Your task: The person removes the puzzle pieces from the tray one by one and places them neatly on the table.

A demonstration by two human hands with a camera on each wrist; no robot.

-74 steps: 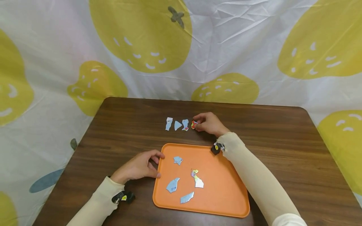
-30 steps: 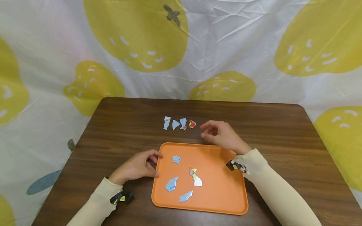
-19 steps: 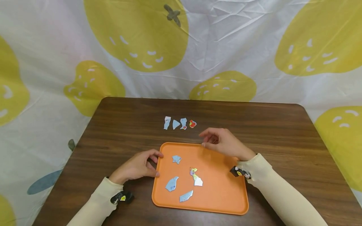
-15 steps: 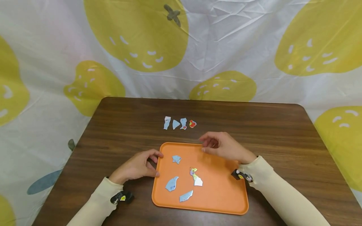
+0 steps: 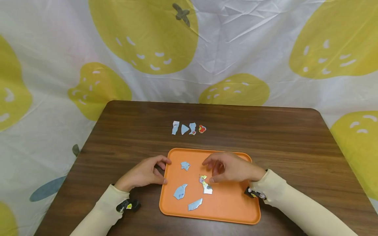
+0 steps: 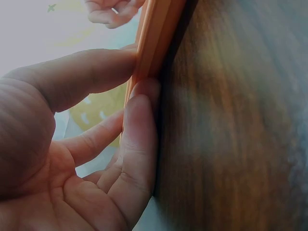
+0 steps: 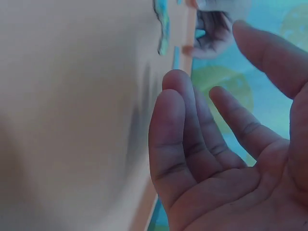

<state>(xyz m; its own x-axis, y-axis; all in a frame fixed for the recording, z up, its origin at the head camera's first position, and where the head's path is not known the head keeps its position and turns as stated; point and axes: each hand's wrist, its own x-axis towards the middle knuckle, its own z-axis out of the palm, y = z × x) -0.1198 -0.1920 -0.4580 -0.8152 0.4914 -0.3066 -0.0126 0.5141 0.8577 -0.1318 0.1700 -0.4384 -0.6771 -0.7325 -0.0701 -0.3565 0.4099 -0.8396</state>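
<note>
My left hand (image 5: 144, 173) holds the left rim of an orange tray (image 5: 230, 209), fingertips at its edge; the left wrist view shows the thumb and fingers against the rim (image 6: 153, 43). My right hand (image 5: 231, 167) hovers over the tray's right half, fingers loosely bent and nothing between them. Just left of its thumb lies a jagged white, yellow and purple piece (image 5: 207, 189), apart from the fingers as far as I can tell. Also on the tray are a small star-like blue piece (image 5: 185, 166), a larger curved blue piece (image 5: 179, 192) and a long blue piece (image 5: 195, 204).
Beyond the tray, a row stands on the dark wooden table (image 5: 133, 131): a strip-like blue piece (image 5: 175, 127), a triangular piece (image 5: 184, 129), a notched piece (image 5: 192, 128) and a red piece (image 5: 202, 128). A lemon-print cloth (image 5: 218, 49) hangs behind.
My right hand has let go of the red piece at the row's right end. It has drawn back toward me, over the tray. My left hand has stayed at the rim.
</note>
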